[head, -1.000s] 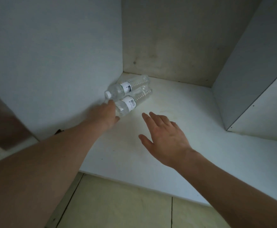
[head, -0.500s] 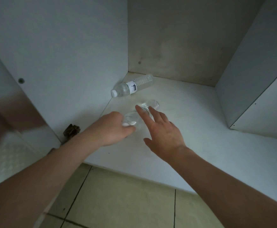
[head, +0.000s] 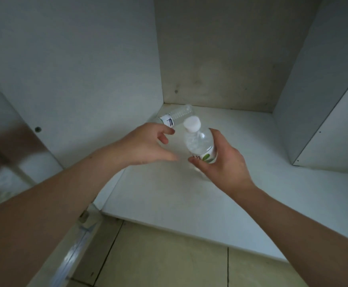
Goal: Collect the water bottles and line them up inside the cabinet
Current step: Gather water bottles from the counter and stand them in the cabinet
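My right hand (head: 223, 162) has its grip wrapped around the upright bottle (head: 200, 147), fingers across the label and thumb at the near side, its white cap (head: 192, 124) pointing up toward me. I cannot tell whether its base already touches the cabinet floor (head: 189, 195) or hangs just above it. My left hand (head: 148, 145) is released, fingers loosely curled, just beside this bottle and holding nothing. The second bottle (head: 176, 117) lies on its side in the back left corner, near the left wall (head: 86, 69), just beyond my left fingertips.

To do this step well, I judge I should set the bottle down flat and square, close to the left wall so the row has a clear start, and loosen my grip only once it stands without a wobble. Then my free left hand can tip the lying bottle up by its neck and stand it beside the first.

Half a second ago this bottle lay on the floor of the cabinet under both my hands; now it is upright and in my right hand alone. 1 second ago the 2 bottles lay touching, side by side, in that corner, and my right hand was open and empty.
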